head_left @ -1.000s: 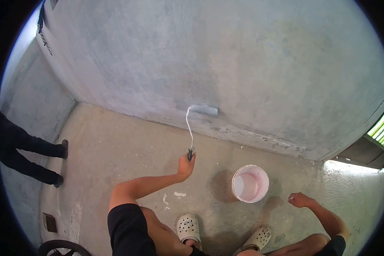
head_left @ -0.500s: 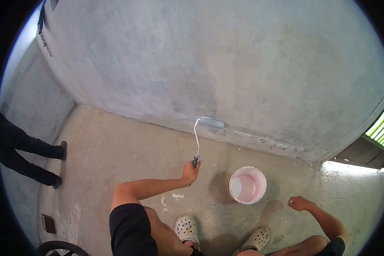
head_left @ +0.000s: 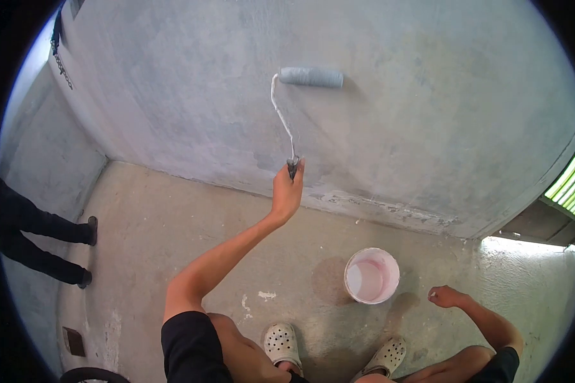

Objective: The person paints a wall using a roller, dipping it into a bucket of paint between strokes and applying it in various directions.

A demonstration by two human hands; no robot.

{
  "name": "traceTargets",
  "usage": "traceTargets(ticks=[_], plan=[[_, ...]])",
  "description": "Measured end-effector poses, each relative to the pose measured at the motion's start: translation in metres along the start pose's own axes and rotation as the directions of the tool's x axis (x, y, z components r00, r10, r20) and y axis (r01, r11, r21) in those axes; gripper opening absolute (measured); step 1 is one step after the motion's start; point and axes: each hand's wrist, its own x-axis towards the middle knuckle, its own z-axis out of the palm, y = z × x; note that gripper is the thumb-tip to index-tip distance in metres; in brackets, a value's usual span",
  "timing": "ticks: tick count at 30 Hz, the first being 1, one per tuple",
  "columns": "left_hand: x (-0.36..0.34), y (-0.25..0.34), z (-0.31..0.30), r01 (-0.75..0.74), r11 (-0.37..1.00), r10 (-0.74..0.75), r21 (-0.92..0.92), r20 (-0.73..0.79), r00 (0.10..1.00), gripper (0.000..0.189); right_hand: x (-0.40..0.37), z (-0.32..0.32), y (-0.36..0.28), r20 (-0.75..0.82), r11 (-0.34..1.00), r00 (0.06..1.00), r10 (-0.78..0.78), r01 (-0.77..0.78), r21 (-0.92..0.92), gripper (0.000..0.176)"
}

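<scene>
My left hand is wrapped round the dark handle of a paint roller. Its white bent frame reaches up from the handle, and the grey-blue sleeve lies sideways against the grey wall. On the floor, between my feet and the wall, stands a white bucket with pinkish insides and pale liquid. To the right of the bucket, my right hand is closed in front of my knee. A small light spot shows at its fingertips; what it holds, if anything, is too small to tell.
A person in dark trousers stands at the left. My feet, in pale clogs, rest on the concrete floor. A dark round rim shows at the bottom left, a chain hangs upper left, and green slats are at the right.
My left hand has moved up and away from me, and the roller has gone from the wall's base to higher on the wall. My right hand and the bucket have hardly shifted.
</scene>
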Motion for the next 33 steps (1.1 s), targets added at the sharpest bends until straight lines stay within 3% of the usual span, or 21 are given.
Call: traceTargets(ticks=[3,5,7,10,12,15,21,22,24,25,27,31,33], plan=[[-0.004,-0.003,0.008,0.005,0.998,-0.006,-0.069,-0.012,1.0,0.045,-0.003,0.002,-0.002,-0.025,1.0,1.0,-0.016,0.017,0.022,0.03],[-0.026,-0.04,0.019,-0.084,0.995,0.087,0.055,-0.042,0.995,0.045,-0.003,0.005,0.001,-0.01,0.999,0.999,-0.041,0.041,-0.006,0.032],[-0.055,-0.079,0.019,0.009,0.984,-0.013,0.178,0.02,1.0,0.043,-0.007,0.008,0.003,-0.016,0.999,0.999,-0.05,0.05,-0.001,0.032],[-0.091,-0.117,0.007,0.067,0.979,-0.084,0.195,0.079,0.993,0.045,-0.007,0.016,0.014,-0.015,0.998,0.998,-0.067,0.067,0.003,0.031],[-0.102,-0.134,0.0,0.259,0.922,-0.318,0.288,0.181,0.931,0.047,-0.003,0.021,0.022,-0.011,0.997,0.997,-0.075,0.075,0.003,0.03],[-0.12,-0.151,-0.004,0.313,0.907,-0.378,0.282,0.215,0.9,0.048,-0.005,0.022,0.026,-0.011,0.997,0.998,-0.057,0.056,-0.06,0.028],[-0.151,-0.214,-0.008,0.328,0.863,-0.43,0.384,0.217,0.877,0.044,-0.01,0.017,0.014,0.01,0.998,0.998,-0.054,0.054,0.027,0.034],[-0.148,-0.195,-0.011,0.326,0.863,-0.428,0.385,0.216,0.878,0.044,-0.01,0.018,0.013,0.008,0.999,0.999,-0.048,0.048,0.019,0.034],[-0.139,-0.161,-0.014,0.598,0.739,-0.657,0.31,0.138,0.741,0.047,-0.011,0.02,0.016,0.002,0.999,0.999,-0.039,0.039,0.01,0.033],[-0.133,-0.175,-0.012,0.597,0.74,-0.656,0.31,0.138,0.742,0.047,-0.012,0.021,0.018,-0.009,0.999,0.999,-0.052,0.052,0.001,0.03],[-0.116,-0.196,-0.01,0.383,0.854,-0.431,0.353,0.066,0.9,0.047,-0.012,0.022,0.02,-0.021,0.998,0.998,-0.065,0.065,-0.01,0.027],[-0.11,-0.173,-0.02,0.349,0.877,-0.398,0.331,0.093,0.913,0.047,-0.015,0.019,0.022,-0.025,1.0,0.999,-0.027,0.027,0.001,0.028],[-0.108,-0.142,-0.021,0.498,0.838,-0.529,0.225,0.106,0.842,0.046,-0.013,0.021,0.022,-0.025,0.999,0.999,-0.032,0.032,0.014,0.028]])
